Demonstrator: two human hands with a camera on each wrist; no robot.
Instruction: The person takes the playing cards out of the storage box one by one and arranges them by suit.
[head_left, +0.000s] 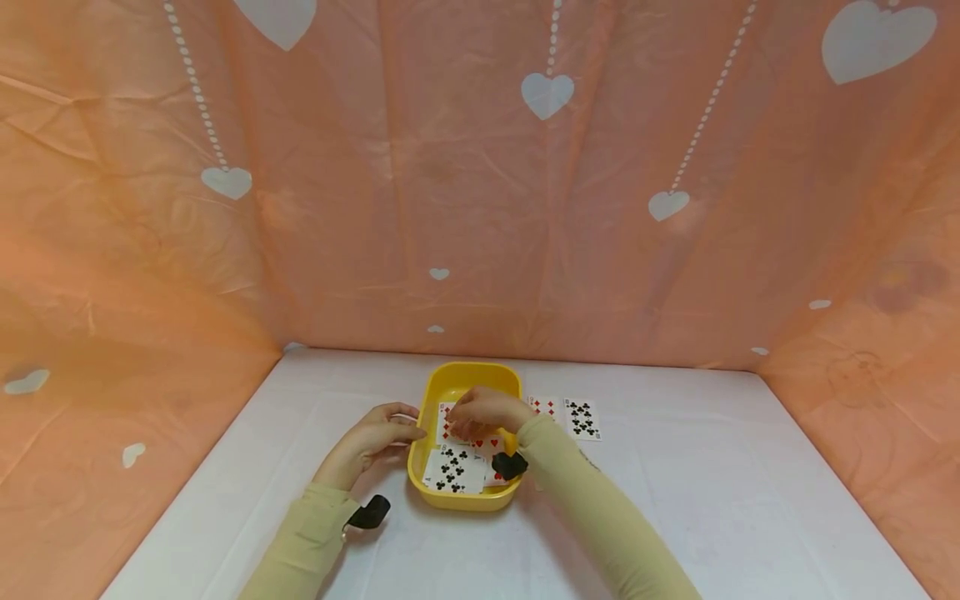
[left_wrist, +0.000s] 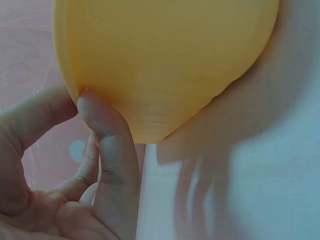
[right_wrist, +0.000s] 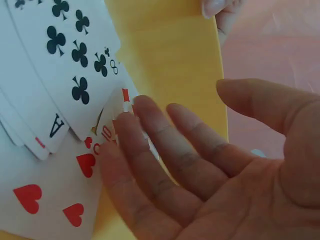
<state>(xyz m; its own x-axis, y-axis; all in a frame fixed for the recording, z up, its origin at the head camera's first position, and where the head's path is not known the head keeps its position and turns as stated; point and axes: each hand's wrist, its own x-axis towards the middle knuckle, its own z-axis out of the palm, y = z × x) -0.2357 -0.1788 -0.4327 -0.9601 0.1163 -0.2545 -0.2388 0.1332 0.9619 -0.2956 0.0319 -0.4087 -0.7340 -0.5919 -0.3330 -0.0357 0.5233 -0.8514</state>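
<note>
My left hand (head_left: 375, 437) pinches the left rim of a yellow plastic tray (head_left: 465, 502) between thumb and index finger, as the left wrist view shows. Inside the tray, my right hand (head_left: 483, 408) reaches over the playing cards, fingers nearly straight and thumb spread away. Its fingertips are at the edge of the cards; whether they touch one I cannot tell. The eight of clubs (right_wrist: 70, 55) lies on top of other overlapping cards, partly covering a hearts card (right_wrist: 50, 200). A diamonds card (head_left: 444, 429) lies farther back in the tray, partly behind the right hand.
To the right of the tray, a diamonds card (head_left: 542, 406) and a clubs card (head_left: 582, 419) lie face up on the white tablecloth (head_left: 675, 500). The right forearm covers part of that side. An orange curtain (head_left: 480, 208) with white hearts encloses the back and sides.
</note>
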